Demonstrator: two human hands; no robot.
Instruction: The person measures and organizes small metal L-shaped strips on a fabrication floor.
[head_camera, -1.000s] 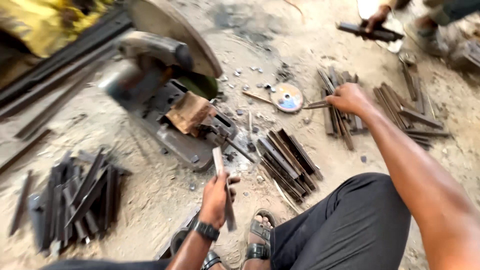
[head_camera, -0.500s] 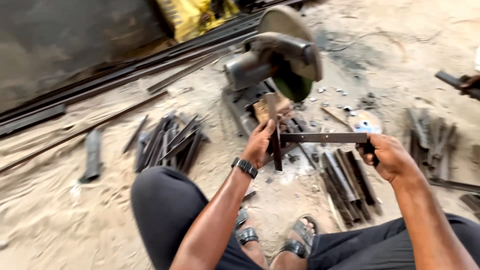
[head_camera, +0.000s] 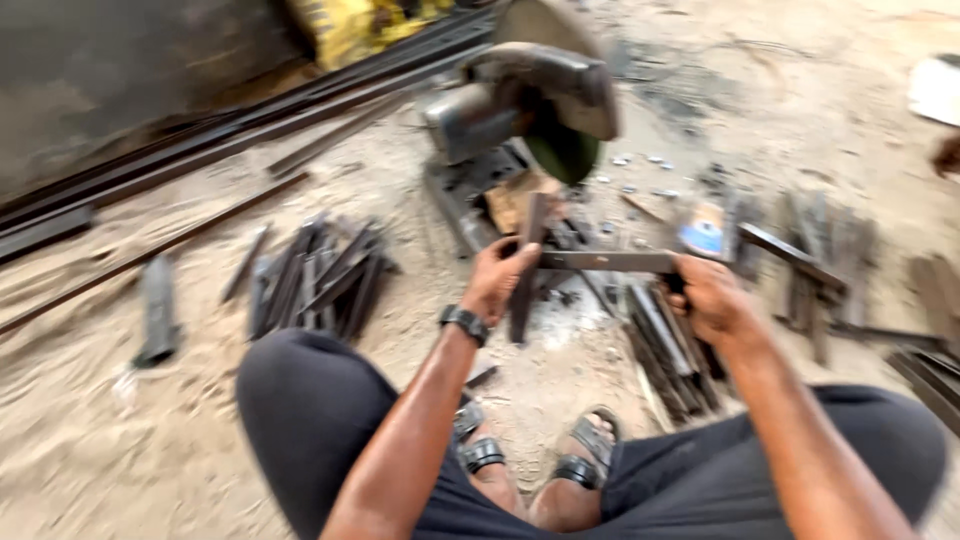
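Left grip: our left hand is closed round an upright bar, long axis near to far.
Right grip: our right hand clasps the right end of a flat bar, which runs left to right.
Relation: the two bars cross by the left hand, which is nearer the crossing.
Beyond: chop saw just behind; a bar pile on the floor at left.

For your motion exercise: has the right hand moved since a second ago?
Yes. The right hand left the far bar pile and came in front of the chop saw, gripping a metal bar.
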